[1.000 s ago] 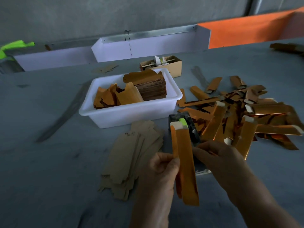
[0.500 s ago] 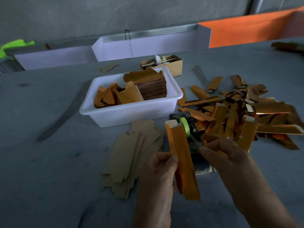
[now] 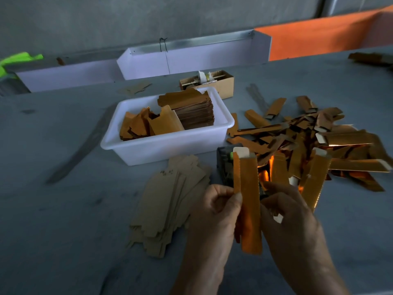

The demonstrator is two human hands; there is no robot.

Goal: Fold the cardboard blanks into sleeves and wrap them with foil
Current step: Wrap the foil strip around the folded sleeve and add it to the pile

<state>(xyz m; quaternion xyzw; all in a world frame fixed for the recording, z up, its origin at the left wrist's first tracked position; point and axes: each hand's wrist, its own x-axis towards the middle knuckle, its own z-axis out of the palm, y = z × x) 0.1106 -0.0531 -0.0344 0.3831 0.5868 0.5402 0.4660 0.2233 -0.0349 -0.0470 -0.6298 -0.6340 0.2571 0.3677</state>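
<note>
Left hand and right hand both pinching, from either side, one upright orange foil-wrapped sleeve, white tab at top, held above grey table before tape dispenser.

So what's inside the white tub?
The white tub holds a neat stack of brown blanks on its right and loose orange foil-faced pieces leaning on its left. Whatever lies beneath them on the tub's floor is covered.
</note>
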